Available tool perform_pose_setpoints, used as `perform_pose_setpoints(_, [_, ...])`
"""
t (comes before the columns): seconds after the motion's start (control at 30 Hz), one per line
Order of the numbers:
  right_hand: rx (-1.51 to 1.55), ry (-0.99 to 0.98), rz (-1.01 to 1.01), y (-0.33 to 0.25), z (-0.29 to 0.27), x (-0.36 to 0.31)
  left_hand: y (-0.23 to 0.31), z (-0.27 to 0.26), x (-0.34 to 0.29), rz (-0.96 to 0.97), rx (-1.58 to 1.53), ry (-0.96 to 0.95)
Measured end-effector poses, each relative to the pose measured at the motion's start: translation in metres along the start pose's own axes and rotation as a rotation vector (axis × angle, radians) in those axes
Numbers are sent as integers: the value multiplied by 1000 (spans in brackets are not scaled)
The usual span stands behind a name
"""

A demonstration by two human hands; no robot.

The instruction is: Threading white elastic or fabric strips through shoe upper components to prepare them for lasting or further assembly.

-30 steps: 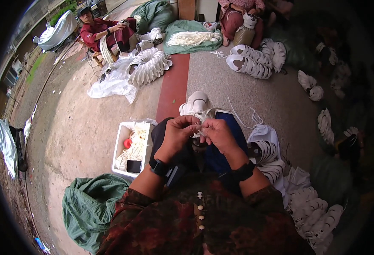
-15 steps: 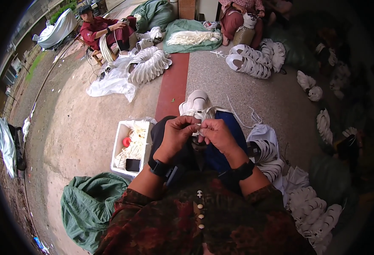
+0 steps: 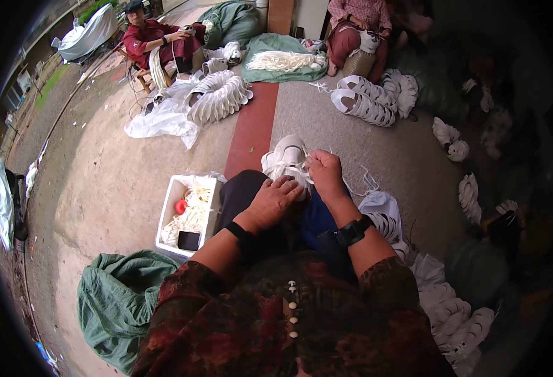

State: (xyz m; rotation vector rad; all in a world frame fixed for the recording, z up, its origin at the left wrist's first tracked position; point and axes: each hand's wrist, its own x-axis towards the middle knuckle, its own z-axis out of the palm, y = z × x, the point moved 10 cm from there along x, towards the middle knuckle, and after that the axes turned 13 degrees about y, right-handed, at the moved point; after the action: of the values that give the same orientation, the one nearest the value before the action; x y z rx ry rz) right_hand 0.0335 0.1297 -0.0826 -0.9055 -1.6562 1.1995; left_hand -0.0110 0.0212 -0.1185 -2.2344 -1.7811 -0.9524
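A white shoe (image 3: pixel 291 149) sits between my knees with its toe pointing away from me, and white lace crosses its upper. My left hand (image 3: pixel 275 200) lies over the near part of the shoe, fingers stretched out and touching it. At the shoe's right side my right hand (image 3: pixel 326 176) is closed in a pinch on the white shoelace. Most of the lace in that pinch is hidden by the fingers. Part of the shoe's near end is covered by my left hand.
Left of my knee stands a white box (image 3: pixel 165 217) with pale laces, a red round object (image 3: pixel 181 206) and a black phone-like slab (image 3: pixel 188 240). A green cloth (image 3: pixel 116 308) lies nearer. White shoe uppers (image 3: pixel 458 320) pile up at right. Two people sit working at the back.
My hands have parted from their meeting point above the shoe. The left has come down onto the shoe; the right has moved right and farther away, pinching the lace.
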Motion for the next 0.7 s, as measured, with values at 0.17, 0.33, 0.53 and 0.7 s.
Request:
perform_pose_setpoints(0.17, [620,-42,-358,-234,-17,-15,-5,24,-20,-22,134,-100])
perform_pose_setpoints(0.33, [872,-270,-766,-385,-91,-64,5,10,-7,8,33,-28])
perform_pose_setpoints(0.53, [527,-190,-836,-369,-77,-77,-83,-27,-13,-544,-375,449])
perform_pose_setpoints(0.7, [631,-207,-736,-362,-89,-68,-107,-11,6,-623,-148,313])
